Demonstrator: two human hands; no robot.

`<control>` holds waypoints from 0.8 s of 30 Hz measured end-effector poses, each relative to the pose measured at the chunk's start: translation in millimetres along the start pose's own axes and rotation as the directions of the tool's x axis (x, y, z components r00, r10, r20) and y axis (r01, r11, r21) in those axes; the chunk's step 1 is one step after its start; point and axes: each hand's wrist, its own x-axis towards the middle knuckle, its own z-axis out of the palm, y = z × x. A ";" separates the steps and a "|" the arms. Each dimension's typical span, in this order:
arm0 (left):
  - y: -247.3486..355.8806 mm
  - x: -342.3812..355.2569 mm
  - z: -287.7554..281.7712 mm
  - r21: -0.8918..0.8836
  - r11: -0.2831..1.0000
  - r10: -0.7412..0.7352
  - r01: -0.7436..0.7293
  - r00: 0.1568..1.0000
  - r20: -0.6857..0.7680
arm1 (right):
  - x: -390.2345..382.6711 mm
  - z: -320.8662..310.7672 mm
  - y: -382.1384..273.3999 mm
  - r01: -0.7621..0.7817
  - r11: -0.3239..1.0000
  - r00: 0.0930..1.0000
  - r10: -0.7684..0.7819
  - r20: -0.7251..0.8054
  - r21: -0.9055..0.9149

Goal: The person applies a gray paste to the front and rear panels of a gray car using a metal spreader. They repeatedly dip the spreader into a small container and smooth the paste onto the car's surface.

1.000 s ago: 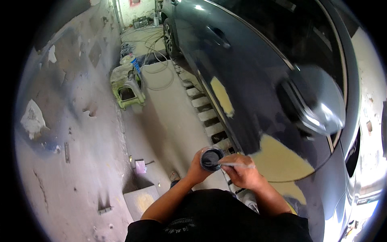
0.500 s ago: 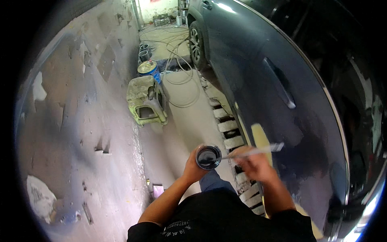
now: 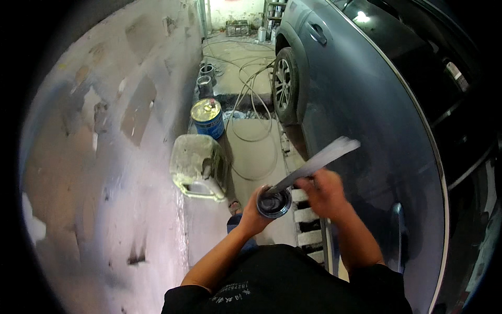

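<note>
My left hand (image 3: 253,215) is wrapped round a small round cup (image 3: 287,210) with dark paint or a similar liquid inside. Between the fingers of my right hand (image 3: 327,192) is a long flat stirring stick (image 3: 319,159), pale toward its far end and darker near the cup. It slants up to the right, its lower end at the cup's mouth. Motion blurs the stick and the right fingers. Close on the right stands a dark grey-blue car (image 3: 361,115), its side facing me.
A worn plastic stool (image 3: 196,152) stands ahead on the left, behind it a blue tin (image 3: 209,126). A hose (image 3: 246,178) loops over the floor. The scuffed, peeling wall (image 3: 120,188) runs along my left. Gapped blocks (image 3: 308,215) lie beside the car.
The view has shifted, so the stool and tin appear nearer and the car wheel farther right. The stick has swung from nearly level to a steeper slant at the cup.
</note>
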 end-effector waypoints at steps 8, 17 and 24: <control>-94.4 212.1 -51.2 -0.190 0.981 0.047 -0.038 0.998 0.046 | 191.0 15.0 104.5 -0.197 0.968 0.974 0.212 -0.084 0.156; -182.3 421.9 -69.8 -0.204 0.979 0.020 -0.002 0.996 0.084 | 341.5 39.1 271.3 -0.095 0.964 0.995 0.101 -0.014 0.248; -218.9 599.7 -69.8 -0.061 0.998 0.031 -0.030 0.999 0.013 | 514.1 67.1 379.6 0.194 0.914 0.968 -0.237 0.079 0.357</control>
